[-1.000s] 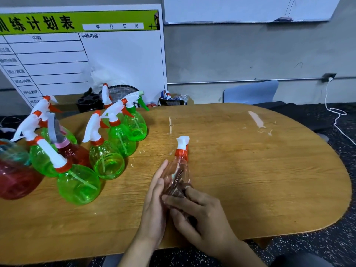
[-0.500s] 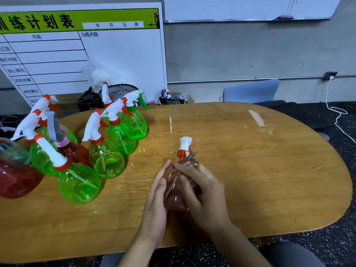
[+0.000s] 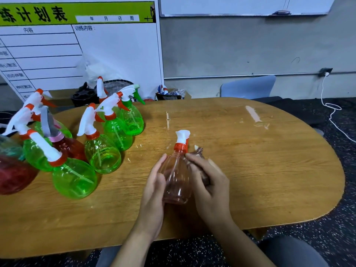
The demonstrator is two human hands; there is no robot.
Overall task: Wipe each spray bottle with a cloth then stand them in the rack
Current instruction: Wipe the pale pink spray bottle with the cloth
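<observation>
Premises appear to be an office or training room rather than a home. A printed schedule board (image 3: 77,45) with a green header and ruled rows leans against the far left wall, and a whiteboard (image 3: 244,5) is mounted on the bare grey wall (image 3: 231,51) at far right. An oval wooden table (image 3: 260,170) stands on dark speckled flooring (image 3: 337,228), with a blue chair (image 3: 248,87) behind it.
</observation>
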